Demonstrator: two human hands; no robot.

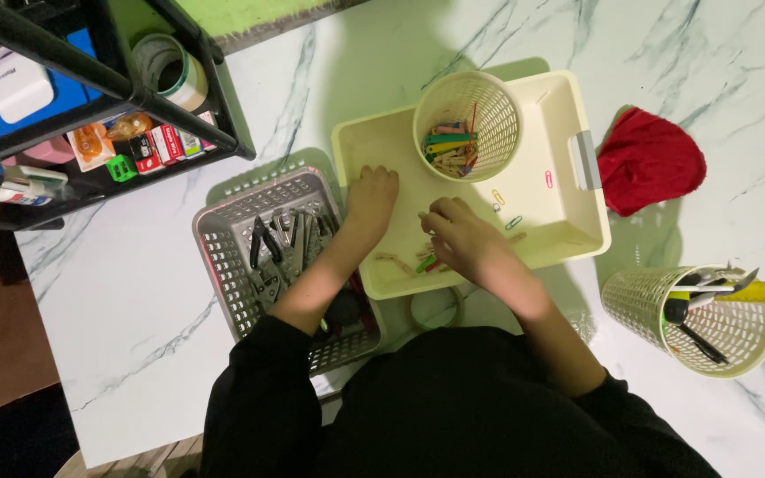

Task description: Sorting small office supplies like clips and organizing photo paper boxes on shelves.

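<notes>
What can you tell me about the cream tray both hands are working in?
The cream tray is a shallow rectangular bin, seemingly plastic, with a grey handle on its right wall. It lies flat on the marble table, beside a grey basket. In its far part stands a perforated cream cup holding coloured clothespins. Loose paper clips and clothespins lie on its floor. The left hand and right hand both rest inside it.

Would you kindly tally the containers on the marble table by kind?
Cream tray: 1
Grey basket: 1
Cream mesh cups: 2, one in the tray, one with tools
Total: 4
</notes>
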